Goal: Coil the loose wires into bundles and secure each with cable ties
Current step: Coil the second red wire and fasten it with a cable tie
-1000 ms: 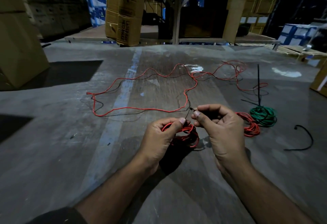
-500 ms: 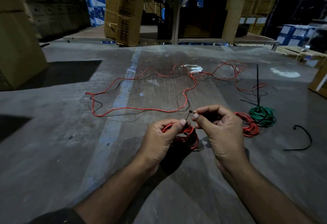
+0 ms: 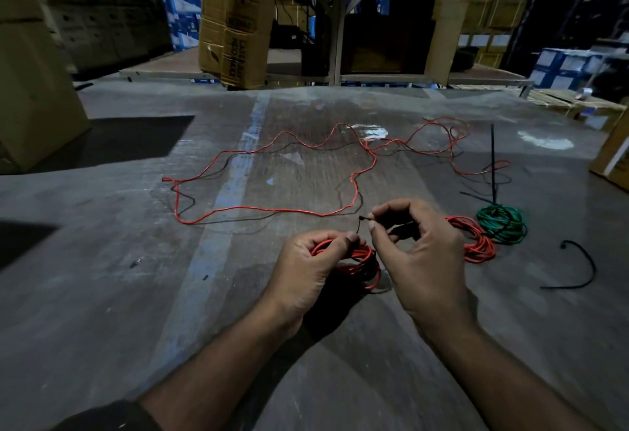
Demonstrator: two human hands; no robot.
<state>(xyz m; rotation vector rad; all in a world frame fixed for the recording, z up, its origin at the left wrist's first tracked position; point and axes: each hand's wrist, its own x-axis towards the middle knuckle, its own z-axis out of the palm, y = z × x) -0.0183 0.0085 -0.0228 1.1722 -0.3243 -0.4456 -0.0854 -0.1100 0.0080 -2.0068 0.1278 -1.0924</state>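
Both hands [image 3: 360, 253] hold red coil [image 3: 362, 260]; cable tie [image 3: 359, 224] points up, away.

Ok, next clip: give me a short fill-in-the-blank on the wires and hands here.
1. The left hand grips a coil of ____ wire.
2. The right hand pinches a black ____.
3. The bundle beside the red bundle on the floor is ____.

Missing: red; cable tie; green

Grey floor [image 3: 102, 294] bears loose red wire [image 3: 258, 208], two coils, black ties.
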